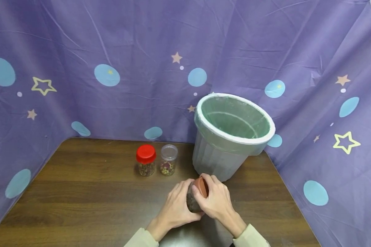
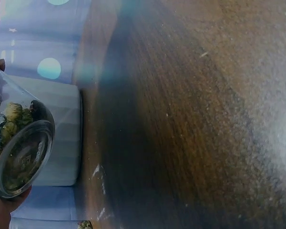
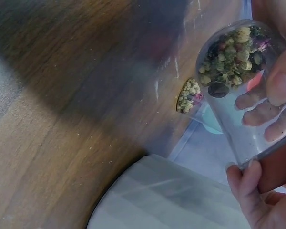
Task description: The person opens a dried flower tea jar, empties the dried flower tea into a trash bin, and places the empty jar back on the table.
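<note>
The curtain (image 1: pixel 142 41) is purple at left, far and right, patterned with turquoise ovals (image 1: pixel 107 74), yellow outlined stars (image 1: pixel 346 142), solid peach stars (image 1: pixel 176 57) and small white dots (image 1: pixel 181 68). The table (image 1: pixel 80 192) is brown with darker wood-grain streaks and a greyish glare at its near edge. At far right, the bin (image 1: pixel 214 154) is pale grey outside and green inside, with a white rim (image 1: pixel 235 138). Left of it, the transparent jar (image 1: pixel 168 168) has a colourless lid (image 1: pixel 169 152); farther left, the other jar (image 1: pixel 146 169) has a bright red lid (image 1: pixel 146 153). Both have mottled yellow-green contents. The near held jar (image 3: pixel 219 102) is transparent, its dried flowers (image 3: pixel 231 59) yellow-green flecked with magenta and near-black, its cap (image 1: pixel 201 187) terracotta. The near sleeves (image 1: pixel 250 236) are pale cream.
</note>
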